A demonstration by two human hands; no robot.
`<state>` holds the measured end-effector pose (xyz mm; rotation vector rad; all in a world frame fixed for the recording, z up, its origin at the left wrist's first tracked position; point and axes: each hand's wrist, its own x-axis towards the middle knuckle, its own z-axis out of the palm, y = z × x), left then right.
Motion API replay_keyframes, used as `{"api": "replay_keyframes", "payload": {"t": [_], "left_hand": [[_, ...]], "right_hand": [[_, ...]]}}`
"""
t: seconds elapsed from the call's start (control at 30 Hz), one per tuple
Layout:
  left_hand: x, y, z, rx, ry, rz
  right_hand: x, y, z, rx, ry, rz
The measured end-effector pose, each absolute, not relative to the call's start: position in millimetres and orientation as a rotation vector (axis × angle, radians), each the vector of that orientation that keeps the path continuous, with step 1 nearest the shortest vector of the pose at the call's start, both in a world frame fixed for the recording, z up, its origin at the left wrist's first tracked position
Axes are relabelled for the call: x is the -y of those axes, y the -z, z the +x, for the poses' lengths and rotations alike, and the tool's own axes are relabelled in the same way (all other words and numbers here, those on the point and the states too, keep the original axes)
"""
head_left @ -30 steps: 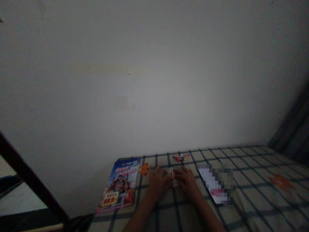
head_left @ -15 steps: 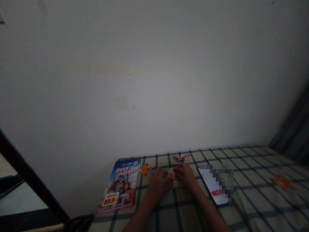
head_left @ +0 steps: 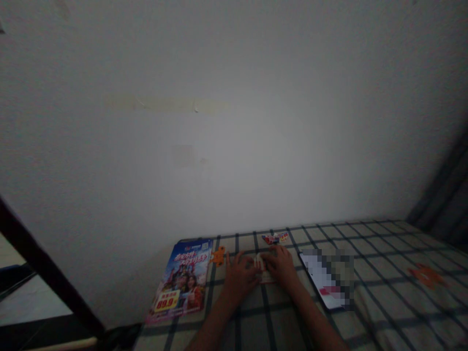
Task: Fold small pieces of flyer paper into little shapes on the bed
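Observation:
A small, pale piece of paper [head_left: 260,263] lies on the checked cloth between my two hands, largely covered by my fingers. My left hand [head_left: 240,274] presses on its left part with thumb and forefinger, while another finger sticks up and outward. From the right side, my right hand [head_left: 281,265] bends its fingers down onto the same paper. Dim light hides how it is folded. Just beyond my right hand sits a small red, white and blue printed scrap [head_left: 275,238].
A glossy printed leaflet [head_left: 185,280] lies to the left, by an orange figure [head_left: 218,256] on the cloth. On the right rests a phone [head_left: 321,280] with a lit screen, partly pixelated. The wall [head_left: 234,146] rises behind the checked cloth [head_left: 380,253]; a dark pole [head_left: 47,268] slants at left.
My right fingers have shifted slightly over the paper. Otherwise, the hands and surrounding things stay in nearly the same places.

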<state>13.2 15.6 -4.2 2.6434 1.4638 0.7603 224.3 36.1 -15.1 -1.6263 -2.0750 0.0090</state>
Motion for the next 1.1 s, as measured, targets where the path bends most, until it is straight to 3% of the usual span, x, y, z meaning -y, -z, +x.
{"api": "replay_keyframes", "payload": {"t": [1.1], "left_hand": [[-15, 4, 13, -1.490, -0.704, 2.611]], "right_hand": [[-37, 15, 224, 2.018, -0.008, -1.684]]}}
